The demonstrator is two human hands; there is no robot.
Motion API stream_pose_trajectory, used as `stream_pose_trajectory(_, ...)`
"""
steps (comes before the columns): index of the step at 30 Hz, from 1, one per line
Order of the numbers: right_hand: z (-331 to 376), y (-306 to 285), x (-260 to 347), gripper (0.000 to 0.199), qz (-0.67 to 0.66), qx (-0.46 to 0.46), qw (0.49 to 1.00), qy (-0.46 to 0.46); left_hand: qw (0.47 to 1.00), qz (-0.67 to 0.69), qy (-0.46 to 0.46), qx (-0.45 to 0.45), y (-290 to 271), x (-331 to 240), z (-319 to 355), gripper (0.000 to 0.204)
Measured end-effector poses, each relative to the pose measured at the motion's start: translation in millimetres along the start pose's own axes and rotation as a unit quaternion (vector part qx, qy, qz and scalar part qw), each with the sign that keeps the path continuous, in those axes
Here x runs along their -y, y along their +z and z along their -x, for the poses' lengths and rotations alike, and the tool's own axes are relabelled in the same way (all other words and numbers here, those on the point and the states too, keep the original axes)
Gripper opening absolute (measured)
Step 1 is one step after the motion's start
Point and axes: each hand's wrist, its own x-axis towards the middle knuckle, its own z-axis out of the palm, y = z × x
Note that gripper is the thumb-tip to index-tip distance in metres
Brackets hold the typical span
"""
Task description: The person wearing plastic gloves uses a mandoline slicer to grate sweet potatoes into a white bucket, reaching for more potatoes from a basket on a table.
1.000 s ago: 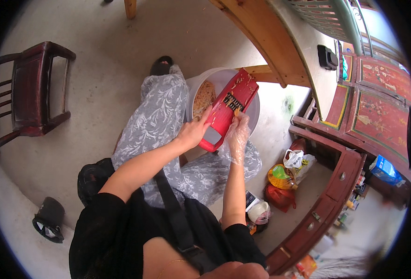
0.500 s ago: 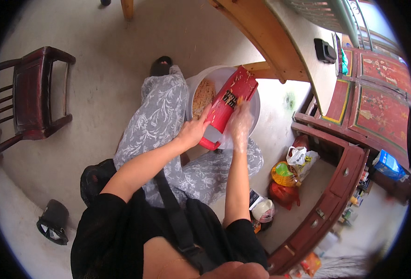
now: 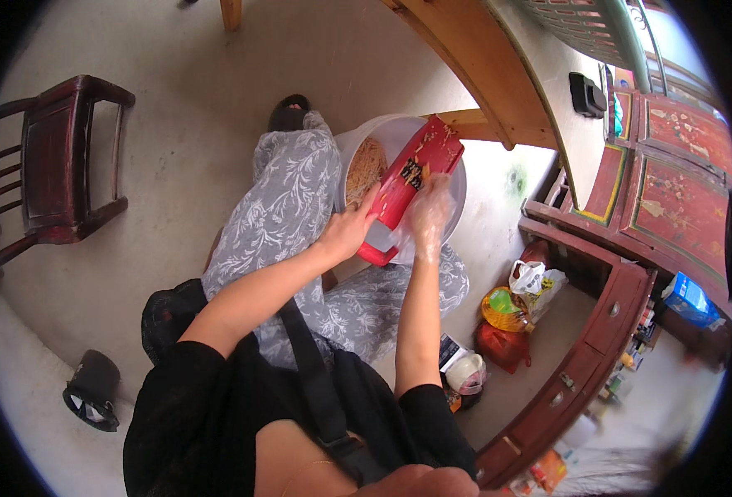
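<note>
Red grater [image 3: 409,186] held slanted over white basin [image 3: 457,199], just right of patterned knee. Left hand [image 3: 347,234] clamped on grater's near left edge. Right hand [image 3: 426,217], in clear plastic glove, pressed flat on grater face; whatever is under it hidden. Since earlier frame, right hand moved further up grater; shreds [image 3: 364,168] piled in basin's left side.

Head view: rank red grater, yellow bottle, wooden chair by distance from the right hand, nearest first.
From the right hand:
1. Red grater: touching the hand, over the white bowl.
2. Yellow bottle: on the floor, lower right of the hand.
3. Wooden chair: far left.
</note>
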Motion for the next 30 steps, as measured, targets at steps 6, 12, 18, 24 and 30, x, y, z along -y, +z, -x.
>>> stream_pose_trajectory(6, 32.1, 12.9, -16.4, 0.008, 0.05, -0.062, 0.989, -0.125, 1.0, -0.011, 0.001, 0.008, -4.1, -2.3, 3.0, 0.062)
stream_pose_trajectory(12, 27.5, -21.8, 4.6, 0.009, -0.002, -0.086, 0.99, -0.109, 1.0, 0.008, -0.016, 0.025, -5.7, -1.8, 1.0, 0.061)
stream_pose_trajectory(18, -2.1, -9.7, -26.0, 0.042, 0.108, -0.017, 0.988, -0.108, 1.0, 0.013, 0.006, 0.003, 0.2, 2.1, -0.3, 0.061)
stream_pose_trajectory(24, 11.3, -3.4, -38.9, 0.027, -0.107, -0.048, 0.987, -0.114, 0.999, -0.005, -0.021, 0.034, -3.9, -2.7, 1.2, 0.061)
stream_pose_trajectory(30, 34.7, -22.8, -61.8, 0.021, -0.5, 0.066, 0.852, 0.139, 1.0, -0.024, -0.004, -0.017, -4.1, -2.1, 3.0, 0.059)
